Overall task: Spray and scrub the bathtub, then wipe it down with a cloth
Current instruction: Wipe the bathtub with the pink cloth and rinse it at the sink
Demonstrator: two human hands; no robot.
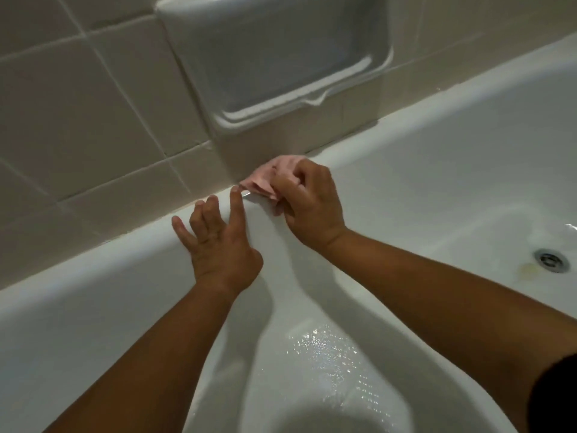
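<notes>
pink cloth point(263, 182) crumpled on the far rim of the white bathtub point(437, 189)
pinched in the right hand point(312, 210); wet sheen on the tub's near inner slope

The pale pink crumpled cloth point(271, 179) is plain. The glossy white enamel bathtub point(406, 182) is an even white, with a faint yellowish stain point(527, 269) beside the silver round metal drain point(550, 260). The beige square wall tiles point(93, 120) form a grid with paler grout lines. The white ceramic soap dish point(274, 57) matches the tub. The black fabric sleeve point(555, 395) is plain.
</notes>
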